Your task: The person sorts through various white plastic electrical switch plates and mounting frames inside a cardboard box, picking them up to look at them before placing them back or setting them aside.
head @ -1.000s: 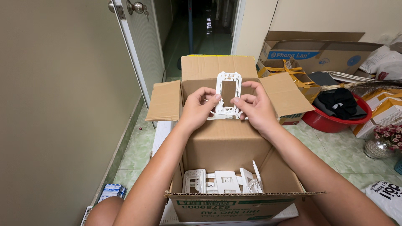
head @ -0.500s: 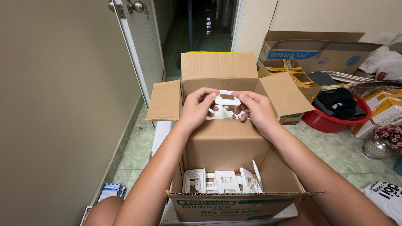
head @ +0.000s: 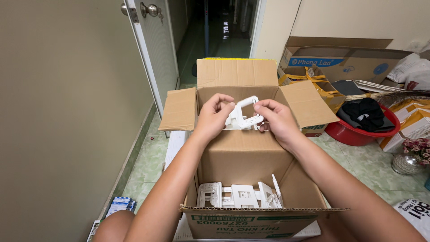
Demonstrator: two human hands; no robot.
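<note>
Two open cardboard boxes (head: 242, 157) (head: 237, 85), one red basin (head: 358, 134), one door (head: 152, 49)

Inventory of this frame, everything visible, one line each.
white plastic frame: 1, white, held in both hands over the far end of the open box
open cardboard box: 1, brown, on the floor in front of the person, flaps out
plastic frames in the box: several, white, standing along the near wall inside
door: 1, pale, ajar at top left, round metal knob
red basin: 1, red, right, dark cloth inside
other cardboard boxes: several, brown, against the right wall
flower vase: 1, silvery with pink flowers, far right
left hand: 1, gripping the frame's left side
right hand: 1, gripping its right side
</note>
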